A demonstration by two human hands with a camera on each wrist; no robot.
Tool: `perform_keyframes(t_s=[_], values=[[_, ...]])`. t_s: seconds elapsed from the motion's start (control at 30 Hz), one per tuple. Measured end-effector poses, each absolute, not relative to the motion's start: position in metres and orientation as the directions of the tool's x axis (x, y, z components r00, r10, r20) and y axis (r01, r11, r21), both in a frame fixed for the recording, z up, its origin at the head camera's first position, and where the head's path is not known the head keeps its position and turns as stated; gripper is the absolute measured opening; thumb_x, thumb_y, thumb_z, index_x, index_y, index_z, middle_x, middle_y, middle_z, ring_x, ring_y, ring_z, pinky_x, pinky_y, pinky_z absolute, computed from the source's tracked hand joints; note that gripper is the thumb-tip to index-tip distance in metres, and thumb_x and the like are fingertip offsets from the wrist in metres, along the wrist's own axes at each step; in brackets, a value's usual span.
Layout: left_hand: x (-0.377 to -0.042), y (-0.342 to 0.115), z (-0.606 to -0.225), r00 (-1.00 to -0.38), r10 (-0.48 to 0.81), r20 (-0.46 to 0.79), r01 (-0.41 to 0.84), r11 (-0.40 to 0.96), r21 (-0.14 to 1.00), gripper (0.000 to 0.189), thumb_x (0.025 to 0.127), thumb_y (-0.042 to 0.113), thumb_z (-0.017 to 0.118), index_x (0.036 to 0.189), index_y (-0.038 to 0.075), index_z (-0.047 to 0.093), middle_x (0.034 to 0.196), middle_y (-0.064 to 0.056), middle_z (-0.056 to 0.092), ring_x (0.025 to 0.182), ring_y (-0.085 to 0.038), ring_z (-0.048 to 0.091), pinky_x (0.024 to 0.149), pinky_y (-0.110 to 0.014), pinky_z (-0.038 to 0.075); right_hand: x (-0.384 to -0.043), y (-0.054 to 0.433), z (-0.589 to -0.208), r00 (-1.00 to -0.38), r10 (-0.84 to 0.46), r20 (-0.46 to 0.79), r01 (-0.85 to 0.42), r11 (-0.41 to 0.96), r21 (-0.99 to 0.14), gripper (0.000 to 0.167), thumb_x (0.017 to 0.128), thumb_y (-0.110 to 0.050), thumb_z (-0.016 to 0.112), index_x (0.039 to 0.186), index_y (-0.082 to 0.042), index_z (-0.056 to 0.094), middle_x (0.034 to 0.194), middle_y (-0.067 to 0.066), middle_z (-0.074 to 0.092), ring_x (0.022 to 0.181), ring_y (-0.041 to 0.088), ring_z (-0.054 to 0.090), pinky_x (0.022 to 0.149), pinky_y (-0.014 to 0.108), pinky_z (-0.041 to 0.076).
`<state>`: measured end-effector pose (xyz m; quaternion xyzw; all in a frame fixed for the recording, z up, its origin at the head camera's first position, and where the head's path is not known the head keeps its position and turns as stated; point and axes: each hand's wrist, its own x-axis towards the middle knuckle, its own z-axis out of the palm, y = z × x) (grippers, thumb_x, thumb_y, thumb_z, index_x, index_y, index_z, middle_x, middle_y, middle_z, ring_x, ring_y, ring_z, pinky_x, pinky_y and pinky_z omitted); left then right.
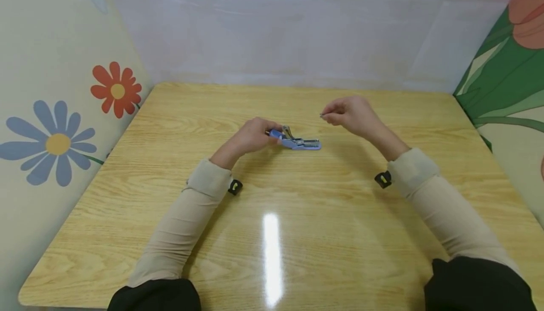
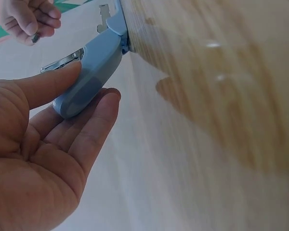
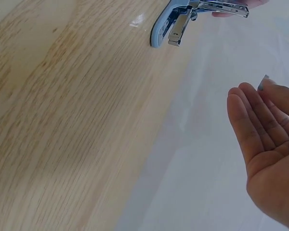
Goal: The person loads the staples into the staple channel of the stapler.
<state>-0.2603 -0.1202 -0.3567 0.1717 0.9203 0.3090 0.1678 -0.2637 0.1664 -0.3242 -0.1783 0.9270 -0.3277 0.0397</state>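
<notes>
A blue stapler [image 1: 299,146] is swung open just above or on the wooden table, its metal magazine showing. Thumb and fingers of my left hand [image 1: 257,134] grip one end of it; in the left wrist view the thumb presses on the blue stapler arm [image 2: 94,67]. To the right and apart from the stapler, my right hand [image 1: 353,115] is raised over the table. Between its thumb and fingertips it pinches a small greyish metal piece [image 3: 263,83], which looks like a short strip of staples, though it is too small to be sure.
The wooden table [image 1: 204,235] spreads out under both arms, with a bright light reflection near its front. A white sheet [image 1: 272,37] hangs behind it. Panels painted with flowers [image 1: 57,144] stand at both sides.
</notes>
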Motion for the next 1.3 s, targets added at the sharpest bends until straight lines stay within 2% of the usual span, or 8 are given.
perform_keyframes(t_s=[0.47, 0.73, 0.93, 1.17, 1.3], values=[[-0.259, -0.120, -0.357, -0.887, 0.420, -0.192, 0.219, 0.750, 0.624, 0.047, 0.097, 0.022, 0.070, 0.143, 0.012, 0.060, 0.138, -0.011, 0.065, 0.097, -0.023, 0.058, 0.083, -0.037, 0.042, -0.265, 0.152, -0.322, -0.923, -0.383, 0.049, -0.330, 0.716, -0.615, 0.021, 0.101, -0.023, 0.065, 0.114, -0.010, 0.075, 0.108, 0.011, 0.077, 0.096, 0.027, 0.074, 0.081, 0.039, 0.059], [-0.256, -0.122, -0.353, -0.893, 0.402, -0.202, 0.177, 0.727, 0.663, 0.047, 0.099, 0.023, 0.068, 0.144, 0.013, 0.059, 0.143, -0.010, 0.062, 0.123, -0.026, 0.060, 0.098, -0.044, 0.049, -0.265, 0.147, -0.323, -0.924, -0.378, 0.053, -0.326, 0.707, -0.628, 0.019, 0.100, -0.021, 0.067, 0.111, -0.009, 0.076, 0.105, 0.012, 0.077, 0.093, 0.026, 0.074, 0.078, 0.037, 0.059], [-0.255, -0.123, -0.353, -0.890, 0.405, -0.209, 0.174, 0.725, 0.666, 0.046, 0.099, 0.024, 0.067, 0.144, 0.014, 0.059, 0.144, -0.009, 0.061, 0.123, -0.026, 0.060, 0.096, -0.043, 0.049, -0.266, 0.145, -0.325, -0.924, -0.381, 0.041, -0.318, 0.700, -0.639, 0.020, 0.100, -0.021, 0.066, 0.112, -0.008, 0.076, 0.105, 0.012, 0.077, 0.095, 0.030, 0.074, 0.079, 0.040, 0.059], [-0.255, -0.123, -0.352, -0.888, 0.405, -0.218, 0.163, 0.721, 0.674, 0.045, 0.100, 0.024, 0.066, 0.144, 0.014, 0.059, 0.146, -0.009, 0.059, 0.130, -0.027, 0.057, 0.101, -0.045, 0.049, -0.266, 0.142, -0.329, -0.921, -0.387, 0.042, -0.324, 0.702, -0.634, 0.018, 0.100, -0.020, 0.067, 0.110, -0.008, 0.076, 0.103, 0.013, 0.077, 0.093, 0.031, 0.073, 0.075, 0.037, 0.057], [-0.255, -0.123, -0.351, -0.886, 0.407, -0.225, 0.158, 0.719, 0.677, 0.045, 0.100, 0.024, 0.065, 0.144, 0.015, 0.059, 0.147, -0.008, 0.059, 0.129, -0.027, 0.057, 0.099, -0.044, 0.049, -0.266, 0.140, -0.333, -0.918, -0.394, 0.036, -0.327, 0.705, -0.630, 0.018, 0.100, -0.019, 0.066, 0.109, -0.007, 0.076, 0.102, 0.014, 0.077, 0.092, 0.030, 0.073, 0.074, 0.035, 0.057]])
